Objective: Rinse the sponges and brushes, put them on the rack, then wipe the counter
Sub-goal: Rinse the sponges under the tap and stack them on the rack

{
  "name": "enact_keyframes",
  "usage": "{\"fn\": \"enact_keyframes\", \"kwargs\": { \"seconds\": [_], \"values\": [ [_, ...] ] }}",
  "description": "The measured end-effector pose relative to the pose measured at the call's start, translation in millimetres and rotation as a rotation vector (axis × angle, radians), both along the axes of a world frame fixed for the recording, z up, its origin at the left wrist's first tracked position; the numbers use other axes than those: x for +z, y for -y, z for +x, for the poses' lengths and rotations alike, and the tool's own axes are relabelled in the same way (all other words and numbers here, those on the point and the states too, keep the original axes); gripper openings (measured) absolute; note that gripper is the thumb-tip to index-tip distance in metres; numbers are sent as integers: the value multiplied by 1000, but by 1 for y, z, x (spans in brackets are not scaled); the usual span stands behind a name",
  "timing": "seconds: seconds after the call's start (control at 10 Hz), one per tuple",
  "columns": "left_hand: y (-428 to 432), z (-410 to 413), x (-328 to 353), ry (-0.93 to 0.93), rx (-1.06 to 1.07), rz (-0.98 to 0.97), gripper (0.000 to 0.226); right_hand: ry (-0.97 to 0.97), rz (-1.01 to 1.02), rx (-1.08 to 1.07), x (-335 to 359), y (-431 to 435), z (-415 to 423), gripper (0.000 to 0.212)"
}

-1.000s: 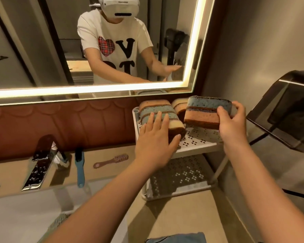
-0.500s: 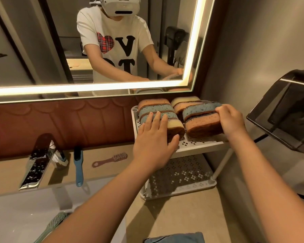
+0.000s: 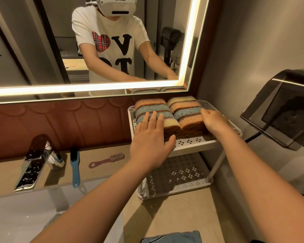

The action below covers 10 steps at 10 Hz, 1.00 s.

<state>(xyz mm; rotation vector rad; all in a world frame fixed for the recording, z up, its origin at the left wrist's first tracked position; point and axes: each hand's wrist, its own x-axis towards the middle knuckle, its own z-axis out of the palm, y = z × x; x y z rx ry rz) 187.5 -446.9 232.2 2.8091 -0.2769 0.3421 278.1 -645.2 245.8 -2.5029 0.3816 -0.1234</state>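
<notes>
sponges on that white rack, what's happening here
A person is lining up sponges on the top shelf of the white rack. The left hand presses flat on the left row, while the right hand grips the front of the right row. A blue brush and a pink brush lie on the counter, not yet racked.

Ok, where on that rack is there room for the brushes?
The lower shelf is bare where visible. The top shelf is crowded: two rows of sponges fill it, with the left hand resting on the left row and the right hand gripping the front right sponge; only a narrow front strip is free. The counter before the rack is bare.
</notes>
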Motion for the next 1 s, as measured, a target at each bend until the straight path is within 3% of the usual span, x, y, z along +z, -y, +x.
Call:
{"fn": "enact_keyframes", "kwargs": {
  "seconds": [0.2, 0.4, 0.5, 0.6, 0.8, 1.0],
  "values": [
    [-1, 3, 1, -36, -18, -27, 72, 7, 57, 44, -4, 2, 6, 57],
    [-7, 0, 11, -47, -82, -275, 57, 297, -107, 35, 2, -3, -12, 48],
    [-14, -7, 14, 8, -127, -446, 47, 443, -224, 126, 6, -13, -27, 39],
    [-28, -22, 20, 44, -172, -499, 44, 535, -259, 239, 8, -26, -42, 30],
    [-74, -50, 35, -26, -189, -385, 28, 638, -197, 467, 11, -86, -73, 29],
    [-140, -69, 36, -225, -105, -231, 29, 608, -164, 731, 12, -169, -102, 22]
  ]
}}
